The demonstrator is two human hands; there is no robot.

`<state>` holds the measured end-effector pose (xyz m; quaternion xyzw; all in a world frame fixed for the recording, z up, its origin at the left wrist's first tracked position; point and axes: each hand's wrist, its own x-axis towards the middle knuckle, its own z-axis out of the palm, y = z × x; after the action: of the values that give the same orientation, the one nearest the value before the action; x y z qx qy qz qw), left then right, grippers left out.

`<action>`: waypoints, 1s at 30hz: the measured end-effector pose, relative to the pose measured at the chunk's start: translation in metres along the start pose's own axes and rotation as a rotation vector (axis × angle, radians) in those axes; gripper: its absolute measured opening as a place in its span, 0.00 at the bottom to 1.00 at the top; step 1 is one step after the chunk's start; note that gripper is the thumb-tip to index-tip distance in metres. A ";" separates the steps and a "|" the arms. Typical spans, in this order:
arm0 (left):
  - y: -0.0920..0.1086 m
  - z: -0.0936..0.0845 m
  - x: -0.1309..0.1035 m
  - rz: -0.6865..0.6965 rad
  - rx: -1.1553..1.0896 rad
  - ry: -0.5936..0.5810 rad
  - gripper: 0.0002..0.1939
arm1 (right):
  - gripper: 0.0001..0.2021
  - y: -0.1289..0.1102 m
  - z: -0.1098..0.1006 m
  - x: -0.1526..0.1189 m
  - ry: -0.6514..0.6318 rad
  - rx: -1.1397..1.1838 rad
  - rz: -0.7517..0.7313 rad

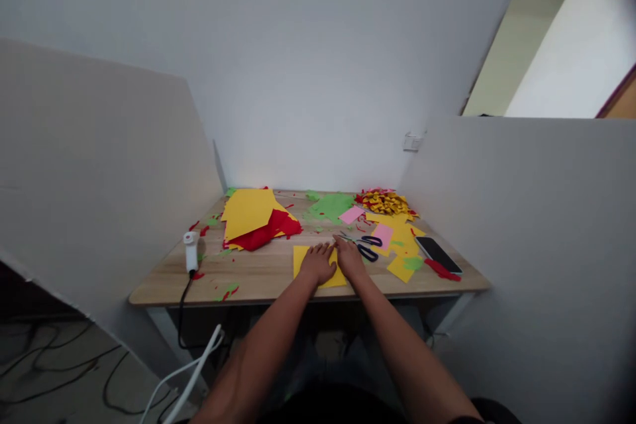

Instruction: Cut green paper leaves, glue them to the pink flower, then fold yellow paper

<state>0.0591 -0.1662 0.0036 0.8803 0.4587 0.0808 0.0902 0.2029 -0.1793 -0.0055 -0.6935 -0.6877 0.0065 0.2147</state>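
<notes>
A yellow sheet [334,279] lies near the front edge of the table. My left hand [318,263] rests flat on it with the fingers spread. Over the sheet's right side is my right hand [350,260], its index finger pointing forward and the other fingers bent in. What is under those bent fingers, if anything, is hidden. Just right of that hand lies a pair of scissors [368,253] with dark handles, the blades pointing left and partly hidden by the hand.
Yellow sheets [248,209] and red material [265,230] are piled at left, near a white corded device [191,252]. Green material [332,206], pink pieces [382,236] and a yellow heap [385,201] lie farther back. A phone [438,254] sits at right. White partitions [99,165] flank the table.
</notes>
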 end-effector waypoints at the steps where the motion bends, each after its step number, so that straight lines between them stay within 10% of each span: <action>1: 0.000 -0.001 0.001 -0.004 0.000 -0.005 0.33 | 0.27 0.000 0.000 -0.001 -0.004 -0.009 -0.004; 30: -0.006 0.014 0.010 0.009 -0.015 0.051 0.31 | 0.32 0.011 -0.030 -0.105 -0.023 0.153 0.059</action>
<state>0.0627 -0.1557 -0.0111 0.8794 0.4561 0.1070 0.0848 0.2170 -0.2876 -0.0117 -0.6949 -0.6669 0.0731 0.2588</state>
